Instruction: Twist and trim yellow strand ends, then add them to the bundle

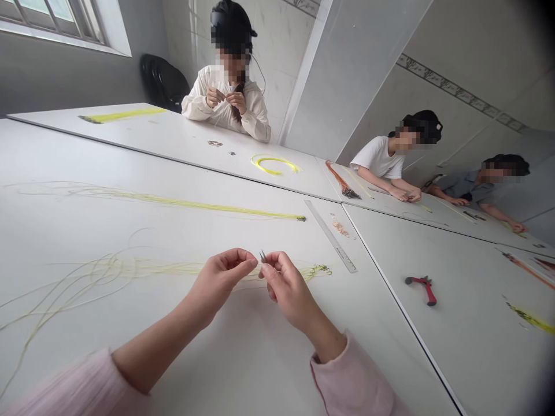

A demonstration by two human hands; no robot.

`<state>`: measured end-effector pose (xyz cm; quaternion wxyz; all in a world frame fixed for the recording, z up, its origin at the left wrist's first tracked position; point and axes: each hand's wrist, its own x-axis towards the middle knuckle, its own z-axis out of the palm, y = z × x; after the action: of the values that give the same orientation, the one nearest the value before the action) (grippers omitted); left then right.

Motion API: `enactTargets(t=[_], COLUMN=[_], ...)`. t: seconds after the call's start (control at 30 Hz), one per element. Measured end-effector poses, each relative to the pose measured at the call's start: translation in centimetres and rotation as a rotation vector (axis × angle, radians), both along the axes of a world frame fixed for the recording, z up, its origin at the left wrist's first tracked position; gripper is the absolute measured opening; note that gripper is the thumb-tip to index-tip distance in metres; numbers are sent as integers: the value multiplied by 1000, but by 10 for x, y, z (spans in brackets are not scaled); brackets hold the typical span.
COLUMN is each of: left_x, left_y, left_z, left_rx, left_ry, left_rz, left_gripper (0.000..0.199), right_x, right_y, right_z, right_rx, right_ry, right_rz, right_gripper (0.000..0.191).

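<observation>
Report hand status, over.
Right hand pinching small metal piece. Left hand alongside, fingers curled. Yellow line bundle beneath hands. Ruler, red-handled pliers off to the right.

soft, even daylight across the white table (182,346) around the fingers (273,271), bright and rather flat, with only faint shadows just under them. pale glare at the window (56,17), far up and left of the fingers. wide-angle bending in the walls (477,58) up and right of them, and a dark, blurred vignette in the far corner beyond. crisp focus at the fingertips.
</observation>
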<state>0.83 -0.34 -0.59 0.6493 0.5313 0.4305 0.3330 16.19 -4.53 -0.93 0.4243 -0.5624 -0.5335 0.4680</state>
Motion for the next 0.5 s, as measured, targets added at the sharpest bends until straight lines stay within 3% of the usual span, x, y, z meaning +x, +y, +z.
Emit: enactTargets(t=[0.2,0.5], left_x=[2,3], left_y=[0,-1], left_z=[0,-6], left_rx=[-11,-82], left_ry=[-54,-153], left_rz=[22,-82], left_gripper=[22,18], right_x=[-5,-14], right_y=[-10,-13], right_z=[-3,-1], right_rx=[-94,-229], right_ry=[215,470], right_rz=[38,-6], right_gripper=[28,29])
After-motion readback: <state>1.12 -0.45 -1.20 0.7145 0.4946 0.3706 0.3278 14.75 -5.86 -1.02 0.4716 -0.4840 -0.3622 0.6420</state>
